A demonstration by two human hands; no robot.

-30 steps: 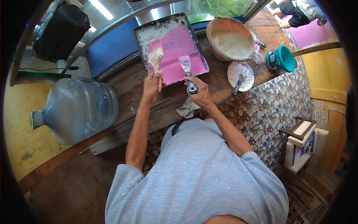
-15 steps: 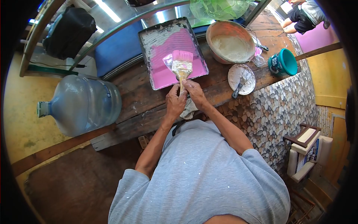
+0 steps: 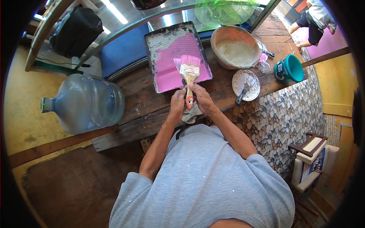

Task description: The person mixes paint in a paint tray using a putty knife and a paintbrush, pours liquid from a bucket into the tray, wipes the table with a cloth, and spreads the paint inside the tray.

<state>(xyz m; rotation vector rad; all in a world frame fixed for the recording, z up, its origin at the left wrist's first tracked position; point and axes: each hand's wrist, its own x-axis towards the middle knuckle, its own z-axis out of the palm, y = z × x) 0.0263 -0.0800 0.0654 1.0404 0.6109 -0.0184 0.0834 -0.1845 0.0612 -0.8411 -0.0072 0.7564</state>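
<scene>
A wide paintbrush (image 3: 189,70) with pink bristles points up over the lower part of the black paint tray (image 3: 151,62), which holds pink paint. My right hand (image 3: 202,98) is closed on the brush handle, whose red end hangs between my hands. Close beside it, my left hand (image 3: 178,102) is closed around the dark handle of a scraper (image 3: 177,64); most of the scraper is hidden behind the brush. A crumpled rag (image 3: 192,114) lies below my hands at the table edge.
Right of the tray are an orange basin (image 3: 235,47) with pale residue, a white plate (image 3: 251,91) with another scraper, and a teal bucket (image 3: 289,69). A large water bottle (image 3: 87,103) lies left. A co-worker (image 3: 317,21) is at top right, by a pink surface.
The brush has passed from my left hand to my right, and the scraper from my right to my left. Both hands have come together below the tray. The co-worker has shifted.
</scene>
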